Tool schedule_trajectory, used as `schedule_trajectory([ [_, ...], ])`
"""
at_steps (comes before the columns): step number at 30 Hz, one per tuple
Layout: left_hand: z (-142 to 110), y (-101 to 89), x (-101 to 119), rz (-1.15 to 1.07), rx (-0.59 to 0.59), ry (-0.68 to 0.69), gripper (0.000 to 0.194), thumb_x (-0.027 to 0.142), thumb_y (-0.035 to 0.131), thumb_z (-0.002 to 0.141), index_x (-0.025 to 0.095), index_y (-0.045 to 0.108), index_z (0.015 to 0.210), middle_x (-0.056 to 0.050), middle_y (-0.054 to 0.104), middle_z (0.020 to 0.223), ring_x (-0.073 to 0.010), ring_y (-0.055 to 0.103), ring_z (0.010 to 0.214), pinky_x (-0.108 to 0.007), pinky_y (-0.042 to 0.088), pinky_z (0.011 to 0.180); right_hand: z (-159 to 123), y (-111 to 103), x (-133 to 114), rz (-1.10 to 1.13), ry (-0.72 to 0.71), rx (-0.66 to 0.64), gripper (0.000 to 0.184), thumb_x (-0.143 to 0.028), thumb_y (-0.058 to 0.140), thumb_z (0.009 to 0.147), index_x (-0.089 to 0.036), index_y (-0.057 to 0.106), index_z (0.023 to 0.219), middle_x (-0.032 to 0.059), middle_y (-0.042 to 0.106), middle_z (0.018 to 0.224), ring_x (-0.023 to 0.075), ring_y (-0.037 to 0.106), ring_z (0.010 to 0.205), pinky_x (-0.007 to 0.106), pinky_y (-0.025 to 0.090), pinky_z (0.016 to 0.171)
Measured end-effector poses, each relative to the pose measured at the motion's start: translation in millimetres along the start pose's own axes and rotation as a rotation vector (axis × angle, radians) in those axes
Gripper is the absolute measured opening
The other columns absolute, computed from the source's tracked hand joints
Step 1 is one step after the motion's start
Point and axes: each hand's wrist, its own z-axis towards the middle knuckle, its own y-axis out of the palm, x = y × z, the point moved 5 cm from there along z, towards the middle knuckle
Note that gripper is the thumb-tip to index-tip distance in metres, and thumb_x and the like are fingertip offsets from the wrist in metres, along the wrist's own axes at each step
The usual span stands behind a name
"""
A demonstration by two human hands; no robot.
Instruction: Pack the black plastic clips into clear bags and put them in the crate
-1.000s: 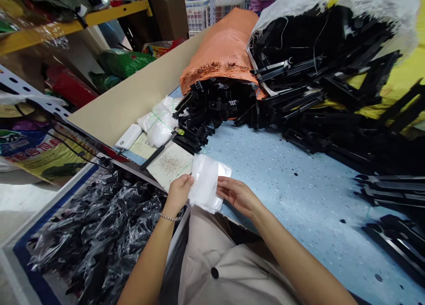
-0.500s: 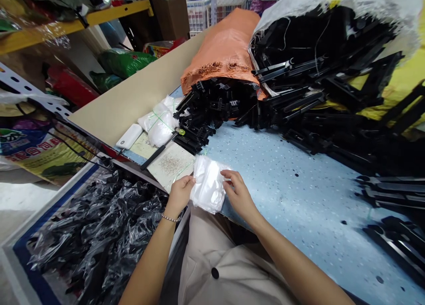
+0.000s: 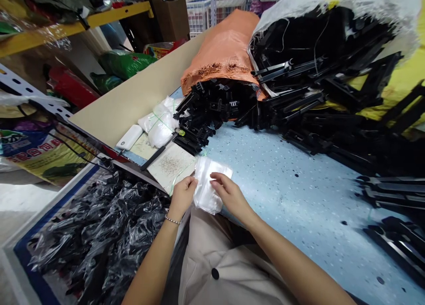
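A small stack of clear plastic bags lies at the near edge of the blue speckled table. My left hand pinches the stack's left edge with closed fingers. My right hand rests on top of the stack, fingers curled and pinching at the top bag. A pile of black plastic parts spills from an orange sack just beyond the bags.
More black plastic bars cover the table's right and far side, under a white sack. White tied bundles, a white power bank and a black rod lie left. A bin of bagged black parts stands at lower left.
My right hand moved from the right edge of the bags onto their top, toward the left. The bag stack shifted slightly. My left hand stayed on the left edge.
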Motion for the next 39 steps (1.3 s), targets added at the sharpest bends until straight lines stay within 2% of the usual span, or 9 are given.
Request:
schedule_trajectory([
  [3, -9.8, 4.9, 17.8, 0.110, -0.004, 0.167, 0.021, 0.030, 0.048, 0.085, 0.018, 0.065, 0.080, -0.003, 0.066, 0.081, -0.0179, 0.060, 0.078, -0.028, 0.046, 0.074, 21.1, 14.8, 15.5, 0.030, 0.231, -0.069, 0.038, -0.047, 0.048, 0.088, -0.018, 0.058, 0.111, 0.0061, 0.067, 0.094, 0.0208, 0.064, 0.085, 0.033, 0.050, 0.074],
  [7, -26.8, -0.5, 31.7, 0.312, 0.039, 0.324, 0.025, 0.021, 0.050, 0.084, 0.018, 0.065, 0.104, -0.009, 0.068, 0.103, -0.0223, 0.062, 0.095, -0.035, 0.048, 0.087, 50.8, 13.1, 25.4, -0.136, 0.241, -0.021, 0.027, -0.037, 0.067, 0.073, -0.017, 0.061, 0.089, 0.0066, 0.067, 0.088, 0.0230, 0.061, 0.084, 0.031, 0.045, 0.073],
  [11, -29.3, -22.6, 19.7, 0.761, 0.202, 0.323, 0.056, 0.005, 0.051, 0.073, 0.019, 0.055, 0.128, -0.015, 0.048, 0.140, -0.0389, 0.037, 0.132, -0.057, 0.031, 0.105, 59.0, 9.3, 30.2, -0.160, 0.214, 0.011, 0.009, -0.021, 0.059, 0.069, -0.018, 0.059, 0.077, 0.0053, 0.066, 0.082, 0.0232, 0.059, 0.083, 0.031, 0.043, 0.074],
  [16, -15.8, -45.5, -7.2, 0.880, 0.130, 0.302, 0.062, 0.005, 0.047, 0.076, 0.019, 0.048, 0.136, -0.016, 0.047, 0.142, -0.0385, 0.039, 0.133, -0.057, 0.033, 0.105, 47.1, 5.9, 30.4, -0.064, 0.191, 0.012, 0.022, -0.022, 0.049, 0.068, -0.018, 0.061, 0.087, 0.0033, 0.067, 0.085, 0.0210, 0.060, 0.079, 0.029, 0.046, 0.069],
  [20, -11.8, -62.7, -9.2, 0.729, 0.181, 0.347, 0.056, 0.009, 0.042, 0.080, 0.018, 0.049, 0.135, -0.013, 0.048, 0.142, -0.0323, 0.039, 0.134, -0.054, 0.032, 0.109, 31.9, -20.2, 28.2, 0.008, 0.226, 0.009, 0.029, -0.027, 0.050, 0.068, -0.016, 0.064, 0.091, 0.0039, 0.069, 0.080, 0.0204, 0.062, 0.070, 0.029, 0.047, 0.062],
  [24, -11.4, -70.2, -8.5, 0.576, 0.255, 0.336, 0.053, 0.009, 0.039, 0.081, 0.017, 0.052, 0.131, -0.012, 0.051, 0.140, -0.0284, 0.039, 0.135, -0.053, 0.029, 0.112, 17.5, -85.5, 20.7, 0.022, 0.344, 0.099, 0.024, -0.028, 0.055, 0.065, -0.017, 0.065, 0.084, 0.0016, 0.067, 0.070, 0.0183, 0.059, 0.060, 0.028, 0.045, 0.056],
  [31, -12.9, -70.1, -8.7, 0.472, 0.347, 0.361, 0.048, 0.011, 0.041, 0.081, 0.017, 0.057, 0.125, -0.011, 0.056, 0.134, -0.0266, 0.044, 0.132, -0.052, 0.029, 0.113, 19.2, -187.6, 1.6, -0.362, 0.441, -0.228, 0.011, -0.028, 0.055, 0.070, -0.020, 0.062, 0.066, 0.0035, 0.065, 0.068, 0.0197, 0.060, 0.061, 0.029, 0.045, 0.057],
  [34, -13.0, -70.2, -9.2, 0.450, 0.382, 0.354, 0.045, 0.013, 0.042, 0.081, 0.018, 0.059, 0.123, -0.010, 0.058, 0.132, -0.0264, 0.047, 0.129, -0.051, 0.028, 0.114, 28.6, -195.5, 13.1, -0.757, 0.350, -0.341, 0.017, -0.023, 0.052, 0.073, -0.021, 0.069, 0.075, 0.0096, 0.070, 0.083, 0.0244, 0.063, 0.077, 0.034, 0.045, 0.069],
  [39, -13.5, -67.2, -11.5, 0.455, 0.380, 0.341, 0.046, 0.012, 0.042, 0.080, 0.019, 0.059, 0.123, -0.010, 0.058, 0.132, -0.0268, 0.048, 0.128, -0.051, 0.028, 0.114, 38.5, -166.8, 12.5, -1.341, 0.076, -0.151, 0.045, -0.013, 0.051, 0.072, -0.018, 0.063, 0.115, 0.0194, 0.063, 0.115, 0.0354, 0.055, 0.107, 0.047, 0.040, 0.086],
])
